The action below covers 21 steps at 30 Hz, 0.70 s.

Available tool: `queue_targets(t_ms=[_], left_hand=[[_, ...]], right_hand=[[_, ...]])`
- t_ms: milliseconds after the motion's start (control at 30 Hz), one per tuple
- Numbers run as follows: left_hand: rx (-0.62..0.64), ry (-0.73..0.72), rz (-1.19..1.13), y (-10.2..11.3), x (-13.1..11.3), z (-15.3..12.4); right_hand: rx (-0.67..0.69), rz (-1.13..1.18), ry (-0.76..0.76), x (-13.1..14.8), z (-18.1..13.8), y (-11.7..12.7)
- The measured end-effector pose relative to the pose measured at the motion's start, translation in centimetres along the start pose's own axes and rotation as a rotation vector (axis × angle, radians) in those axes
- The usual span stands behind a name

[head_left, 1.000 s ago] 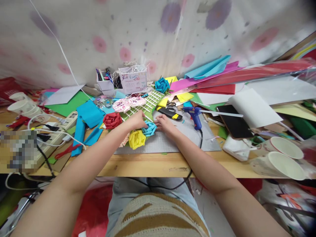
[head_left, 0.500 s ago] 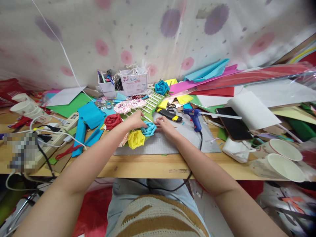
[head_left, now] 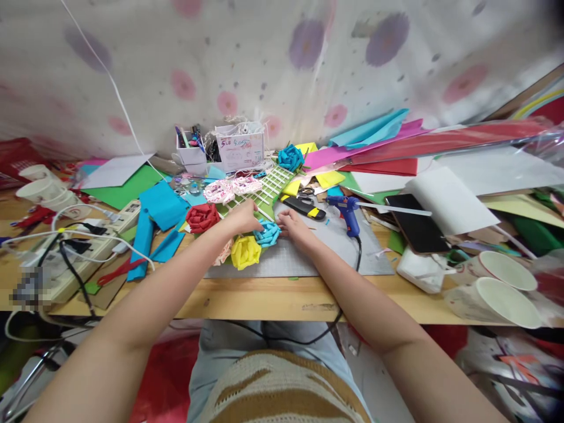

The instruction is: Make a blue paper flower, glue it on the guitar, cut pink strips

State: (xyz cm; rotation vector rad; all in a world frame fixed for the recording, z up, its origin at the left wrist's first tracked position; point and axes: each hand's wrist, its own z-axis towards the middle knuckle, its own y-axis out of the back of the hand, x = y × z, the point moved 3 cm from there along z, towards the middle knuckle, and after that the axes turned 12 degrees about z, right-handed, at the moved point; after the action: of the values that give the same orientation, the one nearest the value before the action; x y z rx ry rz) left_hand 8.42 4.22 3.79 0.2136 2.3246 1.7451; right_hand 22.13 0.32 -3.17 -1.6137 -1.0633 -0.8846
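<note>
A light blue paper flower (head_left: 267, 233) lies at the lower edge of a green craft piece with a white lattice (head_left: 277, 183). My left hand (head_left: 244, 216) reaches over the lattice, its fingers closed down against the flower's upper left side. From the right, my right hand (head_left: 294, 227) has its bent fingers pressed at the flower's right edge. A yellow paper flower (head_left: 245, 252) sits just below, with a peach one (head_left: 224, 251) partly behind my left wrist. A red paper flower (head_left: 202, 218) and pink-white patterned flowers (head_left: 220, 191) are to the left; a darker blue flower (head_left: 290, 157) tops the piece.
On the grey cutting mat (head_left: 335, 258) are a black-and-yellow utility knife (head_left: 304, 208) and a blue glue gun (head_left: 348, 214) whose cord hangs over the table edge. Paper cups (head_left: 506, 299) and a phone (head_left: 418, 223) stand right; a power strip (head_left: 92, 252) lies left.
Both hands stay at the light blue flower with hardly any movement. The whole view has shifted very slightly.
</note>
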Motion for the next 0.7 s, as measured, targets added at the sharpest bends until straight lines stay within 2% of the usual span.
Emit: queue_targets(t_ms=[233, 400, 533, 700], left_hand=[[-0.004, 0.002, -0.017, -0.5, 0.3, 0.3], [-0.041, -0.034, -0.165, -0.5, 0.6, 0.2], [-0.090, -0.020, -0.386, 1.2, 2.1, -0.1], [-0.285, 0.063, -0.649, 3.8, 5.9, -0.8]], right_hand=[[-0.008, -0.022, -0.024, -0.2, 0.2, 0.0], [0.013, 0.047, -0.045, -0.2, -0.1, -0.3], [0.022, 0.106, -0.065, -0.2, -0.2, -0.3], [0.008, 0.114, -0.068, -0.4, 0.1, 0.1]])
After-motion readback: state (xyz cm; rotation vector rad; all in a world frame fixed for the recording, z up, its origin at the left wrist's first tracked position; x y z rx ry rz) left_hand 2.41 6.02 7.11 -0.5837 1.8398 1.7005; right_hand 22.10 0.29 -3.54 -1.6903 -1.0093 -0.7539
